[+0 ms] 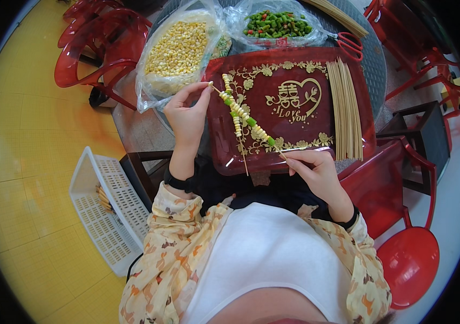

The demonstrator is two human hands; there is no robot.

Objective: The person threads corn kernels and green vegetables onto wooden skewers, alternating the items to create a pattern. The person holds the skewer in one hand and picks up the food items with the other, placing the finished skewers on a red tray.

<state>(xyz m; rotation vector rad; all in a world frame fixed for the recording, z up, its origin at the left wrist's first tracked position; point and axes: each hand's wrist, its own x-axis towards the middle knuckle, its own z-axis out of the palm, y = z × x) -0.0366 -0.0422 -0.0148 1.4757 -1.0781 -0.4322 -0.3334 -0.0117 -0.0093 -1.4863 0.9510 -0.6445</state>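
Note:
Between my two hands a bamboo skewer threaded with corn kernels and green pepper pieces (238, 109) slants over a red tray (294, 54). My left hand (187, 109) pinches a corn kernel (211, 83) at the skewer's upper tip. The skewer's bare lower end is gripped by the fingertips of my right hand (311, 166). Beneath it, another threaded skewer (237, 125) lies along the tray's left side, partly covered by the held one. Bare bamboo skewers (345, 109) lie in a bundle at the tray's right.
Beyond the tray are a plastic bag of corn kernels (179, 46), a bag of cut green and red peppers (277, 25), red-handled scissors (350, 43) and more bamboo skewers (337, 16). A white basket (106, 210) stands at left. Red chairs (410, 263) surround the round table (375, 77).

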